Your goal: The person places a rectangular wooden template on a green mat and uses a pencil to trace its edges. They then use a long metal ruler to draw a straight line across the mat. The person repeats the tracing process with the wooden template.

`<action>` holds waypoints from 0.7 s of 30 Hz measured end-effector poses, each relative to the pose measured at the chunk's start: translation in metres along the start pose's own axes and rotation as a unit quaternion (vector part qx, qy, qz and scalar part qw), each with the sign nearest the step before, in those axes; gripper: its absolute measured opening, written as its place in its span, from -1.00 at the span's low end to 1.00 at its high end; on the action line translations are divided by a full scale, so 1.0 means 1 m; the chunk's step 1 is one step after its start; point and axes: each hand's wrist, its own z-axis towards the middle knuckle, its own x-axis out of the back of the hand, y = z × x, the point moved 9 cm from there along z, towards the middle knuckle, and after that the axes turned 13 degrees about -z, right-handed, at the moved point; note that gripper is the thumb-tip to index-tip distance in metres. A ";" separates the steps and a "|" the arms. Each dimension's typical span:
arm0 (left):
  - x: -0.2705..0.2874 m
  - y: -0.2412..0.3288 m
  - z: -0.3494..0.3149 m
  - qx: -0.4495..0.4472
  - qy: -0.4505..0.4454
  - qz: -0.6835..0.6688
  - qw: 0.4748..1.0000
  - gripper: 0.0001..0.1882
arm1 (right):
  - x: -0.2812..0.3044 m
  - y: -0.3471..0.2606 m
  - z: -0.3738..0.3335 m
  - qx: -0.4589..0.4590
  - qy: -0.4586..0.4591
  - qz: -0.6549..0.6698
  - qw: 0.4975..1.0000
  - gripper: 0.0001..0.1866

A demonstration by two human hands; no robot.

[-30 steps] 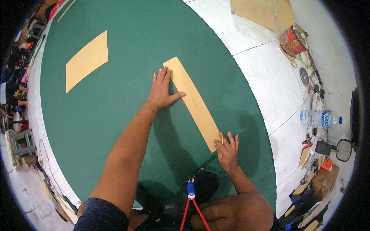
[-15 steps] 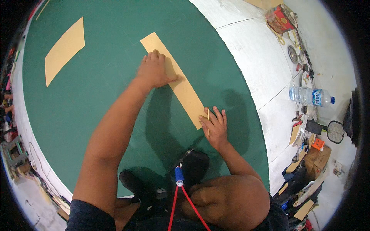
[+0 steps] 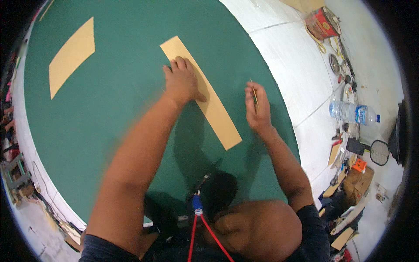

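Observation:
A long tan cardboard strip (image 3: 218, 118) lies slantwise on the green mat (image 3: 126, 56). My left hand (image 3: 182, 82) rests flat across its upper part, with the fingers apart and the thumb on the strip. To the right of the strip, my right hand (image 3: 259, 109) is raised apart from it, fingers closed around a thin yellowish stick (image 3: 255, 98). Whether the stick is a pencil or a plain rod cannot be made out. A wider tan cardboard piece (image 3: 72, 59) with curved-looking edges lies at the far left, away from both hands.
White floor tiles (image 3: 279, 56) border the mat on the right. Along the wall stand a red tin (image 3: 322, 24), a plastic water bottle (image 3: 353, 112), a dark-framed racket (image 3: 379, 152) and a brown box (image 3: 358, 185). Assorted clutter lines the left edge. Red cords (image 3: 214, 233) hang before me.
My right hand has left the strip's near end and moved farther away and slightly right, keeping the stick. My left hand has shifted a little to the right on the strip.

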 end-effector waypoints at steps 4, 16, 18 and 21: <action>0.005 -0.001 -0.005 0.016 0.002 0.023 1.000 0.59 | -0.050 -0.054 0.082 -0.016 -0.098 0.062 0.993 -0.65; 0.004 -0.003 -0.005 0.022 -0.006 0.009 1.000 0.55 | -0.134 -0.127 0.195 0.149 -0.050 -0.010 0.988 -0.69; 0.005 -0.003 -0.004 0.019 -0.012 0.003 1.000 0.55 | -0.136 -0.129 0.198 0.171 -0.052 -0.015 0.984 -0.68; 0.005 -0.003 -0.005 0.024 -0.020 0.003 1.000 0.56 | -0.140 -0.130 0.200 0.196 -0.060 -0.042 0.978 -0.68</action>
